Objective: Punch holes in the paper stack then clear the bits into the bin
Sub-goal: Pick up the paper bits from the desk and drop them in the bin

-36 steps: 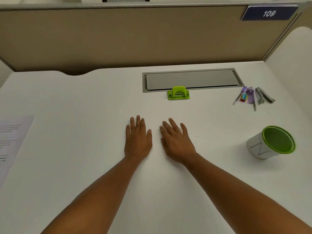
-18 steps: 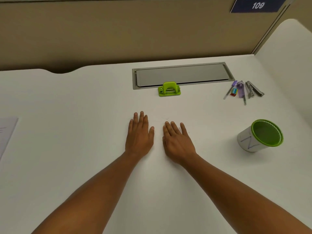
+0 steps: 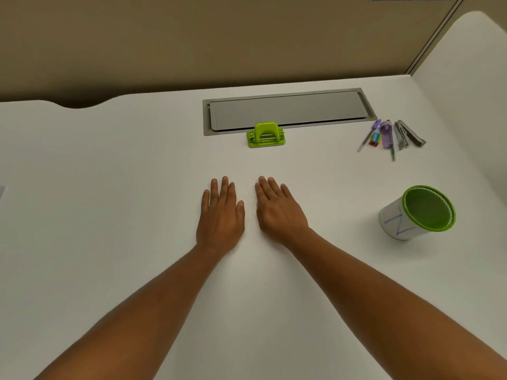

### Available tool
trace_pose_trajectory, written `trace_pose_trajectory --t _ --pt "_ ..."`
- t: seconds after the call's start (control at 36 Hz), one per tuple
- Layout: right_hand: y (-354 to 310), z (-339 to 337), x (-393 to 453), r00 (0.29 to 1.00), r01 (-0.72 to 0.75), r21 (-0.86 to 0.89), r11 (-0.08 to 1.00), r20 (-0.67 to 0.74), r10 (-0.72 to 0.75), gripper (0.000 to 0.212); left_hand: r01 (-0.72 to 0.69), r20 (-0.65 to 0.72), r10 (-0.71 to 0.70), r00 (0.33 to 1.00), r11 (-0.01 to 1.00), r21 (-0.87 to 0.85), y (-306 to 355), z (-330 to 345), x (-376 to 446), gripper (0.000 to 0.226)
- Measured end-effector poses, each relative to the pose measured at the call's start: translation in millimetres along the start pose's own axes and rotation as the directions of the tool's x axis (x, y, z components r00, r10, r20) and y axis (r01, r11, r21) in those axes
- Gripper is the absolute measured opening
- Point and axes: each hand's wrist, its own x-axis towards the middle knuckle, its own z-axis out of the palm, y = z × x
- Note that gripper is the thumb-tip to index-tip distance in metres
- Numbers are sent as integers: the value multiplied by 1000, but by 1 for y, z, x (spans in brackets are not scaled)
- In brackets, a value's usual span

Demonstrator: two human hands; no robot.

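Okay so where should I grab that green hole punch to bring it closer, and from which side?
Take the hole punch by the two short ends of its flat base, coming down from above with the right hand, which lies flat just in front of it. The arched lever stands up in the middle and would probably give under a squeeze, while the base looks rigid and its sides are clear of the grey desk hatch behind.

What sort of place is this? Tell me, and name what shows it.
Likely an office cubicle desk: a tan partition wall behind the white desk, a grey cable hatch set into it, and stationery lying nearby.
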Motion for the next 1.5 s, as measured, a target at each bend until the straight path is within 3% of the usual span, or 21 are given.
trace_pose_trajectory --t 0.14,0.28,0.39,0.5,0.61,0.83,1.08,1.22,1.42,1.5 --pt "10 0 -34 998 -58 69 996 -1 58 55 -1 48 2 999 1000 -25 6 -5 2 59" --pt "27 -9 -57 981 -146 213 966 -95 170 52 -29 69 31 997 999 -29 18 -4 2 59" --pt "39 -6 -65 966 -230 227 946 -67 251 54 -67 78 69 995 997 -27 22 -2 -2 60" --pt "27 6 -71 981 -185 182 966 -27 193 57 -65 71 67 995 997 -31 22 -1 -3 67" --pt "15 3 -66 988 -118 195 974 -79 135 56 -81 53 82 995 997 -9 20 1 -5 65" --pt "4 3 -40 994 96 -14 995 -48 -97 56 -102 16 101 995 995 22 19 5 -4 61" --pt "43 -15 -47 997 -17 71 997 -75 22 57 -92 -3 92 996 996 19 20 7 -5 63" --pt "30 -6 -25 999 48 87 995 -14 -47 56 -100 -4 100 995 995 8 20 7 -6 63" --pt "33 5 -63 994 110 100 989 -20 -108 55 -103 -6 103 995 995 16 20 6 -6 63" --pt "41 -1 -79 994 13 198 980 -108 8 55 -102 -10 102 995 995 11 20 6 -7 63"
